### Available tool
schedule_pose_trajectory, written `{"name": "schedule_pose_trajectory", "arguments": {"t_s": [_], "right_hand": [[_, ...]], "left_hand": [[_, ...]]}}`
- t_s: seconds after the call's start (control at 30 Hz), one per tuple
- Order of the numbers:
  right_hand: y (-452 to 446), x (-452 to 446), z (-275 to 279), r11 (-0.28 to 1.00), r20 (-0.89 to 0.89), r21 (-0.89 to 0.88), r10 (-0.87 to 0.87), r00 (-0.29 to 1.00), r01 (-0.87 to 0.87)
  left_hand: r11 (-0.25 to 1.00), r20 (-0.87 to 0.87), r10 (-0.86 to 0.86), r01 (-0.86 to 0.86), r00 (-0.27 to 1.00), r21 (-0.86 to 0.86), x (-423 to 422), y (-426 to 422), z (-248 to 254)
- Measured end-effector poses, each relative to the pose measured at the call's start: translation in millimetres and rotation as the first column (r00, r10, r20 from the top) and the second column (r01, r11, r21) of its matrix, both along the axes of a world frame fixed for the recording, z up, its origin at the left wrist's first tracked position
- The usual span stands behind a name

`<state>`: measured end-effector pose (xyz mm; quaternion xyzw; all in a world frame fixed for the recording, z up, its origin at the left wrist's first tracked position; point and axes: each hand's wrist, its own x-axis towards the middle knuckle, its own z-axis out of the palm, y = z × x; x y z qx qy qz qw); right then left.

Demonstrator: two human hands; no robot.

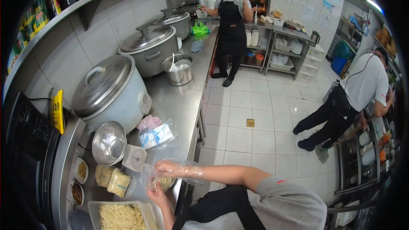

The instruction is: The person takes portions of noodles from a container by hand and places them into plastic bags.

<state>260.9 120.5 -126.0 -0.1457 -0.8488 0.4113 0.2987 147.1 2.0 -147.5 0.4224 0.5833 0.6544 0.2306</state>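
My left hand, bare, is closed around the lower part of a clear plastic bag with noodles showing in it. Above it, my right hand wears a loose clear plastic glove and has its fingers curled at the same bag; the film partly hides the fingertips. Packed noodle bags lie on the counter to the left of my hands. Close below them stands a white tub of loose noodles. A small white kitchen scale sits beside a tilted steel bowl.
Large lidded cookers line the steel counter along the wall. A steel pot with utensils and a plastic packet are nearby. One person stands at the far end; another bends at the right shelves.
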Motion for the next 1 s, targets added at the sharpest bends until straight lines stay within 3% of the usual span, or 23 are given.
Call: {"name": "schedule_pose_trajectory", "arguments": {"t_s": [0.03, 0.1, 0.17, 0.23, 0.27, 0.4, 0.47, 0.5, 0.57, 0.7, 0.73, 0.77, 0.83, 0.9, 0.97, 1.0], "right_hand": [[-2.2, 2.4, 2.5, 1.000, -0.032, 0.007, -0.027, 0.999, 0.028], [-3.2, 1.2, 4.7, 0.998, -0.076, 0.008, -0.054, 0.996, 0.055], [-1.9, -7.0, 3.7, 0.995, 0.018, -0.028, -0.097, 0.995, 0.097], [10.5, -33.6, -25.2, 0.988, -0.074, 0.002, -0.153, 0.985, 0.153], [16.0, -39.9, -35.7, 0.975, -0.152, 0.035, -0.212, 0.965, 0.220], [5.5, -38.3, 3.6, 0.975, -0.172, -0.039, -0.222, 0.960, 0.219], [3.1, -41.3, 1.5, 0.967, 0.015, -0.089, -0.240, 0.971, 0.240], [0.4, -41.9, -1.2, 0.967, 0.005, -0.089, -0.238, 0.971, 0.237], [-6.2, -40.0, -8.0, 0.960, 0.020, -0.085, -0.267, 0.963, 0.268], [-6.3, -25.7, 10.3, 0.955, 0.089, -0.171, -0.232, 0.969, 0.244], [-3.3, -27.4, 9.0, 0.949, 0.097, -0.080, -0.296, 0.950, 0.303], [-1.1, -29.7, 5.0, 0.934, 0.101, -0.002, -0.355, 0.929, 0.357], [5.7, -28.8, 14.2, 0.950, 0.198, -0.049, -0.293, 0.935, 0.308], [4.4, -30.3, 24.1, 0.971, 0.020, 0.024, -0.237, 0.971, 0.236], [4.2, -30.9, 15.5, 0.970, 0.014, -0.043, -0.238, 0.971, 0.239], [0.9, -26.5, 15.1, 0.969, -0.022, -0.022, -0.247, 0.969, 0.246]], "left_hand": [[1.000, -0.002, 0.002, -0.002, 1.000, 0.004, 1.4, 2.0, -0.8], [0.994, 0.208, 0.031, -0.007, 0.978, -0.112, 0.7, 2.8, -0.9], [0.995, 0.172, 0.095, -0.087, 0.981, -0.050, -0.8, 11.0, 2.8], [0.990, -0.161, 0.131, -0.136, 0.978, -0.025, -14.3, 19.6, -1.1], [0.990, -0.133, 0.138, -0.135, 0.981, 0.027, -13.9, 26.7, 4.6], [0.988, -0.171, 0.152, -0.149, 0.973, 0.032, -25.0, 36.5, 8.0], [0.986, -0.229, 0.161, -0.146, 0.960, 0.083, -20.8, 36.5, 18.3], [0.985, -0.238, 0.164, -0.147, 0.957, 0.087, -20.5, 33.9, 18.6], [0.984, -0.279, 0.127, -0.156, 0.952, -0.085, -20.5, 27.5, 15.7], [0.979, -0.211, 0.193, -0.202, 0.958, -0.022, -23.4, 30.1, -10.0], [0.990, -0.048, 0.135, -0.133, 0.990, 0.037, -23.0, 36.7, -7.1], [0.991, -0.030, 0.132, -0.131, 0.991, 0.040, -25.8, 41.0, -5.3], [0.999, 0.119, -0.036, 0.041, 0.992, -0.035, -35.0, 37.5, 9.1], [0.997, 0.051, -0.072, 0.072, 0.996, 0.008, -35.0, 34.6, 26.9], [0.997, -0.065, -0.073, 0.071, 0.995, -0.029, -22.2, 31.0, 41.5], [0.992, -0.077, -0.109, 0.104, 0.991, -0.071, -30.7, 28.6, 24.2]]}}
